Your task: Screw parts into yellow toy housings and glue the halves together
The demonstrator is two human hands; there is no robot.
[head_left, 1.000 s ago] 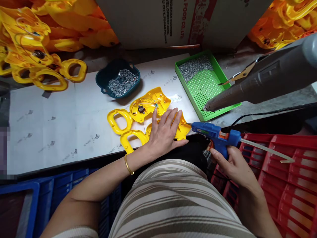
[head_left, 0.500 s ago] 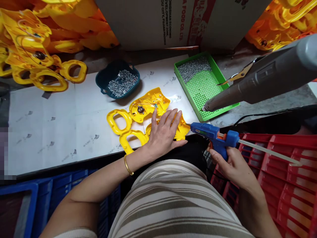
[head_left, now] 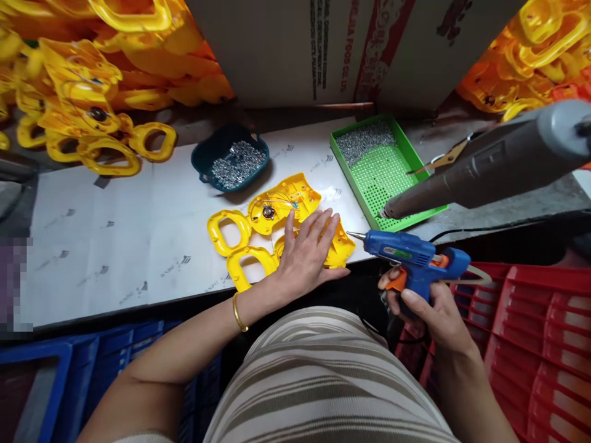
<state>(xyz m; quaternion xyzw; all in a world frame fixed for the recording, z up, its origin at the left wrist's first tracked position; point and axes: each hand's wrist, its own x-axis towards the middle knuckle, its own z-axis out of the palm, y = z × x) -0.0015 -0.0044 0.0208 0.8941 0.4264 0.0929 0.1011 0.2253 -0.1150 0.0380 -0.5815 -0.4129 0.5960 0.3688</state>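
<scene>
Under my left hand (head_left: 307, 252), laid flat with its fingers spread, is a yellow plastic shell half (head_left: 341, 243), largely covered by the hand. Its loop handle (head_left: 247, 264) sticks out to the left. Just behind it lies a matching shell half (head_left: 286, 200) with wires, a small circuit board and a round dark part inside. My right hand (head_left: 431, 307) is wrapped around a blue hot glue gun (head_left: 410, 255) with an orange trigger. The gun's metal nozzle points left, close to the right end of the covered shell. A translucent glue stick (head_left: 478, 275) trails from its back.
A dark teal basket (head_left: 203, 166) and a green perforated tray (head_left: 367, 191) hold small metal screws. A grey electric screwdriver (head_left: 480, 163) slants over the tray. Yellow shells (head_left: 99, 117) are heaped at the back left, more at back right. Red (head_left: 503, 320) and blue crates (head_left: 87, 363) flank me.
The glue gun has turned and drawn slightly right, so its nozzle now shows fully. The glue stick hangs differently behind it. My left hand stays on the shell while the view has shifted a little.
</scene>
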